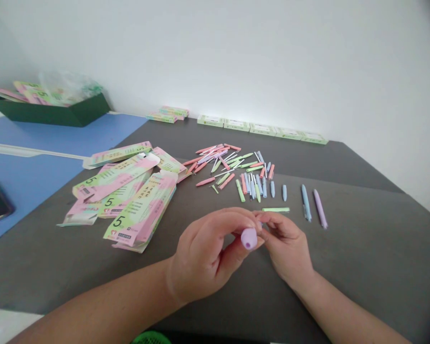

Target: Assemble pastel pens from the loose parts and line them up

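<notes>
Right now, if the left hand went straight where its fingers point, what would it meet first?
Probably the right hand, whose fingertips are close beside the left hand and its purple pen part; any gap is hard to judge.

A black numeral 5 stands on the nearest flat pink-and-green cardboard packet (141,205) at left, near a red heart mark and a dark label whose characters are too small to read. The 5 repeats on the partly covered packet (123,193) behind it and the upper packet (111,179) farther left. Print on the slim pale-green cardboard boxes (263,130) at far centre is illegible.
</notes>
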{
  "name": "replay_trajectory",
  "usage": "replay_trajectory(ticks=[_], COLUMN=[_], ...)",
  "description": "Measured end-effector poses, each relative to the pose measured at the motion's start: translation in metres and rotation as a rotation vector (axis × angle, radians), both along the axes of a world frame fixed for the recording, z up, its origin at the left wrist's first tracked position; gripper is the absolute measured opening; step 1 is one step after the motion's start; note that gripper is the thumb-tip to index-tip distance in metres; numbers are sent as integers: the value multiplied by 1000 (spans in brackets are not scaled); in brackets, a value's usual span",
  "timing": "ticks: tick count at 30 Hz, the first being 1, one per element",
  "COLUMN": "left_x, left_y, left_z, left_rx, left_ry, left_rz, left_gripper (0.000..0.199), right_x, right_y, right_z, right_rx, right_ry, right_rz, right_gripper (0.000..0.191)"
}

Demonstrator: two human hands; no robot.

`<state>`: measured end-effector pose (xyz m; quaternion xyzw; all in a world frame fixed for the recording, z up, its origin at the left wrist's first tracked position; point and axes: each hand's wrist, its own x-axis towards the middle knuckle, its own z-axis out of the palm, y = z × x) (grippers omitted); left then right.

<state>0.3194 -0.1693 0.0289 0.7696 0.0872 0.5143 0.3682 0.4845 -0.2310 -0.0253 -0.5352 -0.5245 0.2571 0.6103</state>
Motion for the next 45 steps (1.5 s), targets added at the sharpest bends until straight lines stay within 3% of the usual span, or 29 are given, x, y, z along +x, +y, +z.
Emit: replay_trajectory(ticks=[9, 24, 45], left_x=[0, 0, -1], left_y=[1, 1, 2], left_z=[-4, -2, -5], left_rx=[12, 9, 17], left_ry=[-73, -14, -26], left_rz=[-47, -6, -32], left_gripper=[28, 23, 32], right_x=[-1, -1, -2], right_y=[-1, 0, -1], right_z=[3, 3, 5], right_rx=[25, 28, 41], right_ry=[-3, -36, -36], right_rz=[19, 8, 15], right_gripper=[15, 15, 20])
